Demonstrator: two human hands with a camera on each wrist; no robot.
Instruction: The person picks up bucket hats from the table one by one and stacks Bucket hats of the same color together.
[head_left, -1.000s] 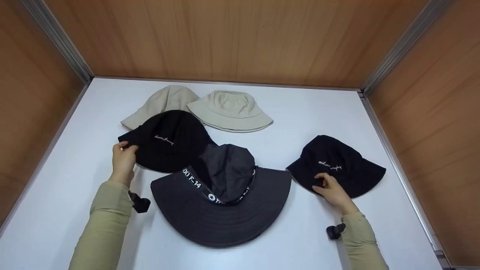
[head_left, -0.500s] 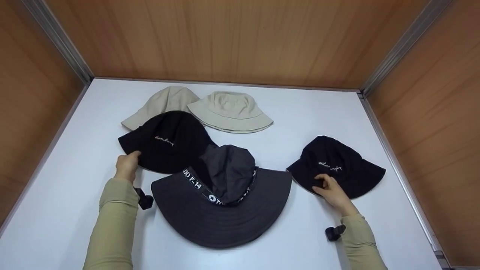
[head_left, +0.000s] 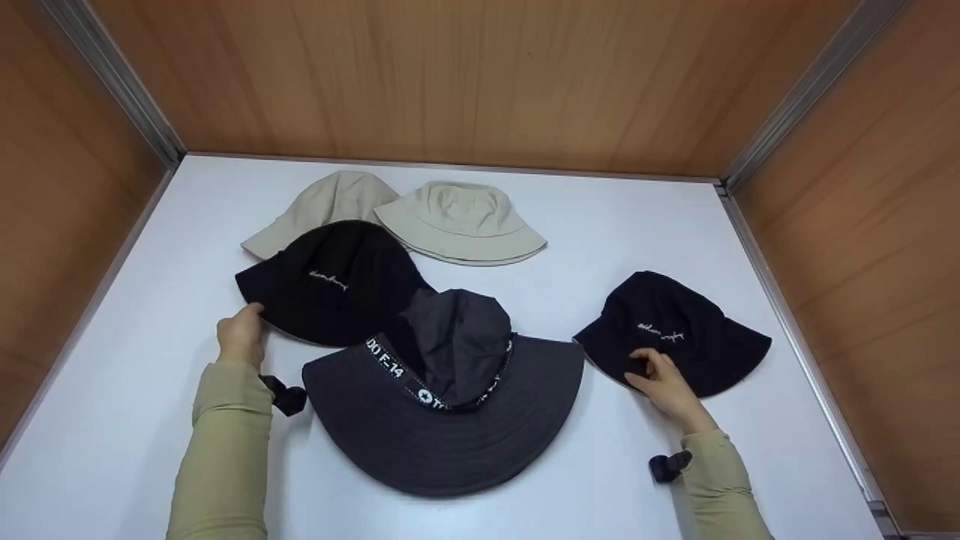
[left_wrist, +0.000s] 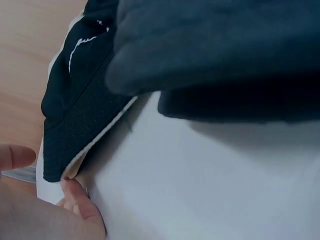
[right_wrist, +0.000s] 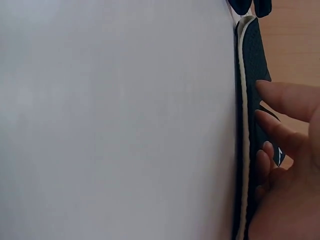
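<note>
A white tabletop (head_left: 607,225), walled by wood panels (head_left: 465,82) at the left, back and right of the head view, bears five hats. The black hat (head_left: 337,296), with pale script on its front, lies left of centre and overlaps the left beige hat (head_left: 330,201) behind it. The right beige hat (head_left: 461,225), at upper centre, laps over the edge of its beige neighbour. The dark grey hat (head_left: 450,439) spreads its wide brim across the lower centre, a lettered band round its crown, and that crown meets the right end of the black hat. At right lies the navy hat (head_left: 664,304), also with pale script, its left tip just beside the grey brim; whether they touch cannot be told.

The left hand (head_left: 241,334) is at the lower left edge of the black hat. In the left wrist view its thumb stands apart from the fingers, clear of the cloth, while a fingertip touches the brim's pale-lined edge from below.

The right hand (head_left: 667,386) lies over the front brim of the navy hat, thumb and forefinger apart, the fingers loosely bent. The right wrist view shows its fingertips against or just beside the outer face of the brim; contact is unclear.
</note>
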